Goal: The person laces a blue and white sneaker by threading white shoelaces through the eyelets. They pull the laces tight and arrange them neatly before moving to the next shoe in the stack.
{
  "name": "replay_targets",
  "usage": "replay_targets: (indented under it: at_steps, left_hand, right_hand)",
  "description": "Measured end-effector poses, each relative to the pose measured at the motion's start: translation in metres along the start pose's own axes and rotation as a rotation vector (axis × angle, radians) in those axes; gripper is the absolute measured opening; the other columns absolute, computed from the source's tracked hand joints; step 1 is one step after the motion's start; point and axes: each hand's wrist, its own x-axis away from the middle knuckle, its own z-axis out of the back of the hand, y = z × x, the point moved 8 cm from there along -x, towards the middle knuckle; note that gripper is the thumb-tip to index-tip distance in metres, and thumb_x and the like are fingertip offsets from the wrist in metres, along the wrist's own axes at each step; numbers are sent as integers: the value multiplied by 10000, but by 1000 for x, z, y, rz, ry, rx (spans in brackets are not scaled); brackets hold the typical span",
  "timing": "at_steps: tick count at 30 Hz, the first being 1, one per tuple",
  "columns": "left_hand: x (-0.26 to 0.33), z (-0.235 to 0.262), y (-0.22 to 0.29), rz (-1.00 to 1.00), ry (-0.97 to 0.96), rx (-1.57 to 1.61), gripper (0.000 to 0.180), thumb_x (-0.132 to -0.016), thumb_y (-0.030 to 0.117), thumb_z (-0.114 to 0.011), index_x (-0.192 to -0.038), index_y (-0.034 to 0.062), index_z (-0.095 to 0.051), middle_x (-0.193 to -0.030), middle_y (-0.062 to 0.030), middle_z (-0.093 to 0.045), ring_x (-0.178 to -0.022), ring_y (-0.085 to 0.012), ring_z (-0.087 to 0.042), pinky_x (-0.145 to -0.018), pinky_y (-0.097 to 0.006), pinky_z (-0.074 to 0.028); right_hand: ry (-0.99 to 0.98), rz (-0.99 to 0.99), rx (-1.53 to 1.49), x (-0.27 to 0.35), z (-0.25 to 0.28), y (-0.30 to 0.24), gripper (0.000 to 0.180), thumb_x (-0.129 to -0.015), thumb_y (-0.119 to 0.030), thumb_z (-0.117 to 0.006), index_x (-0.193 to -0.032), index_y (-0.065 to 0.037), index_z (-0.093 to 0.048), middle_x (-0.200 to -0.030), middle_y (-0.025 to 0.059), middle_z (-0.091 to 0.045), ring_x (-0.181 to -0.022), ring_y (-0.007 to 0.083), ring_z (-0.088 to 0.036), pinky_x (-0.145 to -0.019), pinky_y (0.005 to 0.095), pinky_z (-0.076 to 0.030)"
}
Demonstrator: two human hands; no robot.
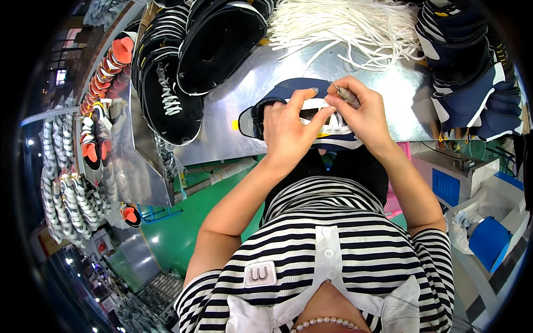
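Note:
A navy blue shoe upper (293, 85) lies on the metal tabletop in front of me, with white laces (335, 123) crossing its opening. My left hand (290, 129) is closed on the upper, its fingers reaching into the collar and its thumb and forefinger near the eyelet edge. Between the fingers of my right hand (363, 111) is a small grey-brown hand tool (347, 96), held over the lace area. Its working tip is hidden, and I cannot make out its exact kind. The thumb of this hand is close to the white lace strip.
A heap of loose white laces (344, 28) covers the far side of the metal table (408, 105). Stacked black uppers (219, 50) stand at the left, one with white lacing. More navy uppers (469, 94) are piled at the right. A machine with blue panels (488, 241) stands at lower right.

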Motion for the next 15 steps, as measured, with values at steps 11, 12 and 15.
replay_targets:
  at_steps: [11, 12, 15]
  left_hand:
    - [9, 2, 2, -18, 80, 69, 332, -756, 251, -827, -1017, 83, -707, -842, -85, -729, -677, -240, -585, -703, -352, -444]
    - [8, 3, 3, -27, 80, 68, 329, -759, 242, -823, -1020, 81, -705, -841, -86, -728, -682, -238, -588, -708, -352, -445]
    - [8, 3, 4, -101, 155, 90, 298, -754, 280, -791, -1002, 138, -708, -609, -60, -605, -562, -256, -561, -655, -374, -390]
  right_hand:
    - [-80, 102, 201, 35, 19, -20, 154, -926, -108, -654, -982, 15, -579, -821, 151, -681, -746, 281, -692, -639, 338, -523]
    - [-86, 122, 211, 34, 20, -21, 153, -925, -109, -654, -976, 14, -578, -813, 159, -680, -732, 292, -688, -629, 345, -519]
    - [-93, 171, 257, 33, 19, -25, 156, -911, -111, -664, -953, 13, -577, -786, 169, -678, -694, 319, -674, -608, 356, -509]
